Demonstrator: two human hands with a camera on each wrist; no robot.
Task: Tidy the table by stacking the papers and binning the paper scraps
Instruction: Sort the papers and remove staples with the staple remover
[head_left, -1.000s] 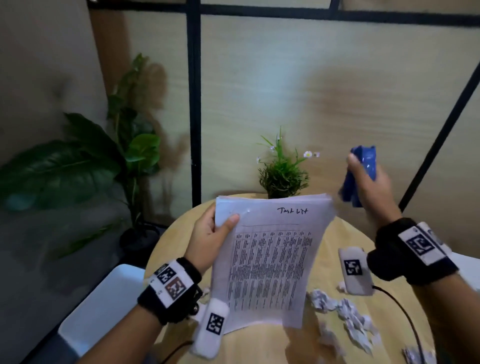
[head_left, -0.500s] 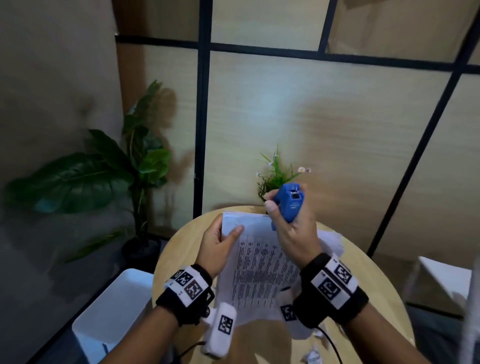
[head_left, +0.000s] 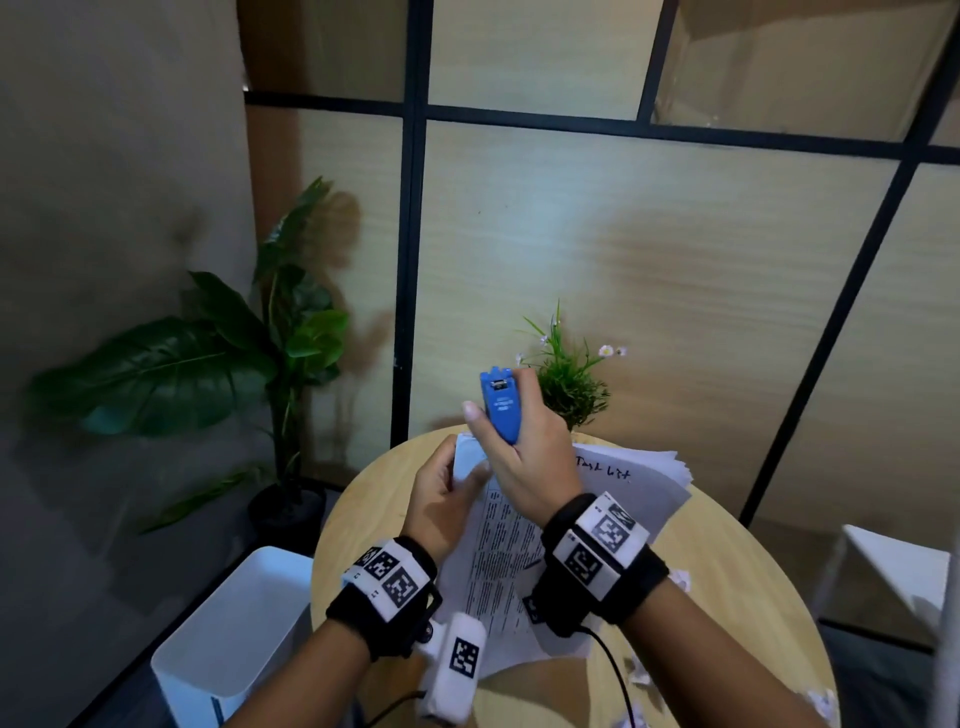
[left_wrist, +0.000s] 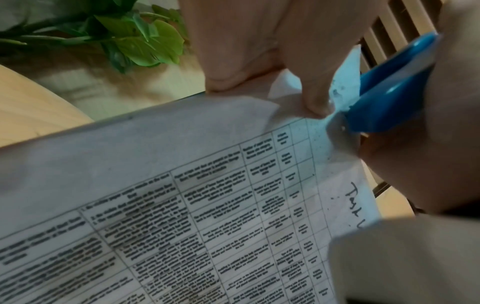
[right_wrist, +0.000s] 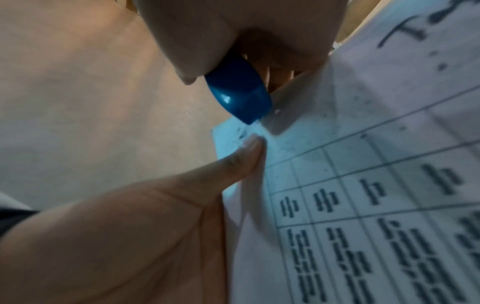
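Fingers of my right hand (head_left: 524, 462) wrap the blue stapler (head_left: 500, 404), its mouth at the top corner of the papers (head_left: 511, 561). My left hand (head_left: 441, 499) pinches that corner above the round table (head_left: 727, 618); scraps (head_left: 823, 701) lie at its right edge, white bin (head_left: 234, 639) beside its left.

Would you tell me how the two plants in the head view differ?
The large leafy plant stands on the floor left of the table, with broad dark leaves; the small grassy plant sits at the table's far edge, with thin blades and tiny pale flowers. The leafy one is taller. Both are green.
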